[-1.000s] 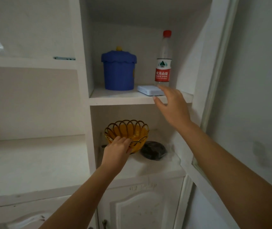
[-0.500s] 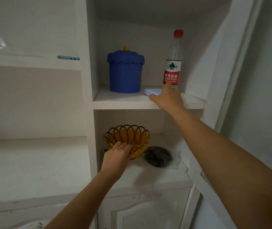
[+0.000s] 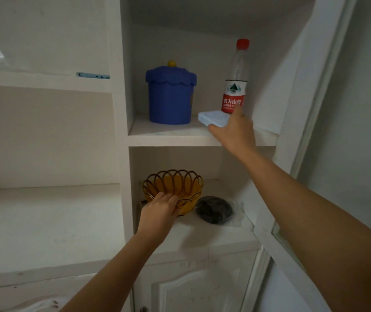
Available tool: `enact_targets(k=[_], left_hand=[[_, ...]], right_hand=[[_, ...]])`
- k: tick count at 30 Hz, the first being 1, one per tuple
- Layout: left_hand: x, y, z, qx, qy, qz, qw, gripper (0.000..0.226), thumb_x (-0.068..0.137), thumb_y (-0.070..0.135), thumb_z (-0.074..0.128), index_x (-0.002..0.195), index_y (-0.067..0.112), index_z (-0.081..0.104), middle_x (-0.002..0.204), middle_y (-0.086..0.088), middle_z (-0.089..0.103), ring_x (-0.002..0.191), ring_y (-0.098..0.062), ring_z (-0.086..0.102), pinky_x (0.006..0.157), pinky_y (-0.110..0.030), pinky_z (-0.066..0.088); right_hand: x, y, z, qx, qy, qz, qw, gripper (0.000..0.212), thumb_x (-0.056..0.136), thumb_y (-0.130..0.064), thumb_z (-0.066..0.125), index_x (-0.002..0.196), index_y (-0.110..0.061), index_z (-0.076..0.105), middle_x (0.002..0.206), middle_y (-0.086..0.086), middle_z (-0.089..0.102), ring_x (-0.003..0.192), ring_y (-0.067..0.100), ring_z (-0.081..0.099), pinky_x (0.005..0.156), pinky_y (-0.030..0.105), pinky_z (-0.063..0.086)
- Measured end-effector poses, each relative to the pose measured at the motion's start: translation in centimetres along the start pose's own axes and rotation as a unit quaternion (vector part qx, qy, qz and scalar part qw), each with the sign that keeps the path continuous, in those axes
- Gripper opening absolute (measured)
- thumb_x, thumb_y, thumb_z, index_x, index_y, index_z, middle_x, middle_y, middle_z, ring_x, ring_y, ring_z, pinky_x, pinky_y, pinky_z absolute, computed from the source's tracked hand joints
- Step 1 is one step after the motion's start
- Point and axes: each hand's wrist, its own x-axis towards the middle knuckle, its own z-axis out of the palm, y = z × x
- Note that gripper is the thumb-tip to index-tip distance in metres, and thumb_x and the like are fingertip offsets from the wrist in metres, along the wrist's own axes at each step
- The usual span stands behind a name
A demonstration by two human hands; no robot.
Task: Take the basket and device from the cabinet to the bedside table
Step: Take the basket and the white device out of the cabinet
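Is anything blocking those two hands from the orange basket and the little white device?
Nothing visible. The left hand is already on the basket rim, and the right hand touches the device. The water bottle stands just behind it.

A white cabinet fills the view, its paint scuffed and dull in soft, dim light. An upper shelf sits above a deeper counter. Panelled doors close the base below. At the right, an open door stands against a grey, stained wall.
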Motion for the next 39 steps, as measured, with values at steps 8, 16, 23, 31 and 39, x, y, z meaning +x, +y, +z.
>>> enact_targets(k=[8,16,23,31,39], left_hand=[[-1.3,1.4,-1.0,-0.026,0.004,0.003,1.0,0.032,0.054,0.016,0.086,0.081,0.012,0.068,0.066,0.0,0.066,0.062,-0.02,0.061,0.036,-0.024,0.041],[-3.4,2.5,-2.6,-0.049,0.02,0.018,0.998,0.029,0.06,0.016,0.083,0.084,0.01,0.067,0.071,-0.002,0.067,0.067,-0.022,0.061,0.041,-0.023,0.034],[-7.1,3.9,-4.0,-0.074,0.004,0.023,0.997,0.029,0.063,0.013,0.082,0.088,0.007,0.068,0.072,-0.005,0.067,0.069,-0.025,0.06,0.042,-0.026,0.04],[-11.0,5.7,-7.2,-0.033,-0.014,0.01,0.999,0.029,0.064,0.012,0.08,0.089,0.006,0.068,0.075,-0.007,0.069,0.071,-0.028,0.061,0.046,-0.03,0.044],[-16.2,9.2,-11.4,0.008,-0.006,-0.069,0.998,0.024,0.066,0.011,0.078,0.087,0.008,0.067,0.076,-0.008,0.069,0.073,-0.029,0.062,0.049,-0.032,0.048]], right_hand=[[-4.3,-0.7,-4.1,0.01,0.078,-0.052,0.996,0.074,0.073,-0.034,0.069,0.132,-0.008,0.032,0.124,0.018,0.052,0.114,0.034,0.046,0.082,0.041,0.045],[-12.3,0.1,-6.1,-0.005,0.104,-0.062,0.993,0.062,0.078,-0.034,0.067,0.13,-0.011,0.042,0.124,0.015,0.051,0.111,0.028,0.049,0.078,0.029,0.041],[-19.0,2.1,-5.0,-0.009,0.068,-0.012,0.998,0.06,0.077,-0.033,0.067,0.127,-0.008,0.044,0.121,0.018,0.05,0.111,0.031,0.048,0.085,0.036,0.046],[-23.7,4.1,-5.5,0.005,0.025,0.03,0.999,0.06,0.077,-0.031,0.067,0.127,-0.008,0.044,0.123,0.018,0.049,0.112,0.032,0.048,0.082,0.035,0.044],[-28.6,5.0,-7.1,0.061,-0.051,0.017,0.997,0.06,0.078,-0.029,0.067,0.129,-0.009,0.043,0.125,0.014,0.048,0.113,0.028,0.046,0.082,0.027,0.038]])
